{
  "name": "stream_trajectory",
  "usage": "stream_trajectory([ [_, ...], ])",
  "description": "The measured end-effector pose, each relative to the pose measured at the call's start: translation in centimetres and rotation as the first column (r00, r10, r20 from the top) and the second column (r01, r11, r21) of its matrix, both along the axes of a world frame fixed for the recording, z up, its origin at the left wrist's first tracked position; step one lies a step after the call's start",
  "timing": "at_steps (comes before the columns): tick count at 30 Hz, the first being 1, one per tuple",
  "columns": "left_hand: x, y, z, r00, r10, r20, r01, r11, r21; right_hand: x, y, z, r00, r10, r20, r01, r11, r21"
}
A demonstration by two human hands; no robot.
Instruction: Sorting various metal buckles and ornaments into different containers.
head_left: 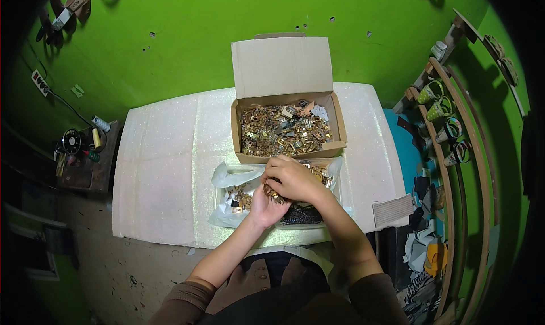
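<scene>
Cupped with its palm up, my left hand [265, 210] holds a small heap of gold and dark metal buckles [273, 194]. My right hand [294, 178] is over the heap with its fingers bent down among the pieces; what they pinch is hidden. Both hands are above a shallow tray lined with pale plastic [227, 176]. Gold metal fittings [240, 200] lie in its left part, more at its far right, and a dark beaded-looking mass [302, 214] at its near side. Behind it stands an open cardboard box [337, 120] full of mixed small metal hardware [267, 129].
A whitish sheet covers the table [156, 166]. A grey ribbed piece [393, 211] lies at its right edge. Wooden racks with sandals [440, 108] stand at the right, with material scraps [423, 245] below. At the left is a small dark table with thread spools [96, 137].
</scene>
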State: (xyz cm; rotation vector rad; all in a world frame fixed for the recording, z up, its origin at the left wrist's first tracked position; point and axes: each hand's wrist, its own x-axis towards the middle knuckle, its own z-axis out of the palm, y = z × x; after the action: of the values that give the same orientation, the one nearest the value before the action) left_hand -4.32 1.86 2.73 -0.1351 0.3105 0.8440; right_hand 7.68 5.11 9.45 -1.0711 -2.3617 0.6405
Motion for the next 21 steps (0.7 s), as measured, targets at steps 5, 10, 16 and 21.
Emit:
stream_trajectory([
  [5,-0.1,0.2,0.5,0.998,0.010,-0.061,-0.011,1.000,-0.004,0.4,-0.7,0.8,0.998,-0.028,-0.059,0.030,0.999,0.034],
  [10,-0.1,0.1,0.2,1.000,0.027,0.001,-0.027,0.999,0.029,0.9,-1.0,0.9,0.979,-0.104,-0.175,0.113,0.993,0.043],
  [16,0.1,0.0,1.2,0.998,0.054,-0.020,-0.055,0.998,-0.043,1.2,-1.4,1.3,0.921,-0.212,-0.325,0.176,0.975,-0.137],
  [21,0.1,0.2,1.2,0.998,0.050,-0.038,-0.053,0.995,-0.079,1.3,-1.4,0.9,0.858,-0.223,-0.462,0.162,0.972,-0.168],
])
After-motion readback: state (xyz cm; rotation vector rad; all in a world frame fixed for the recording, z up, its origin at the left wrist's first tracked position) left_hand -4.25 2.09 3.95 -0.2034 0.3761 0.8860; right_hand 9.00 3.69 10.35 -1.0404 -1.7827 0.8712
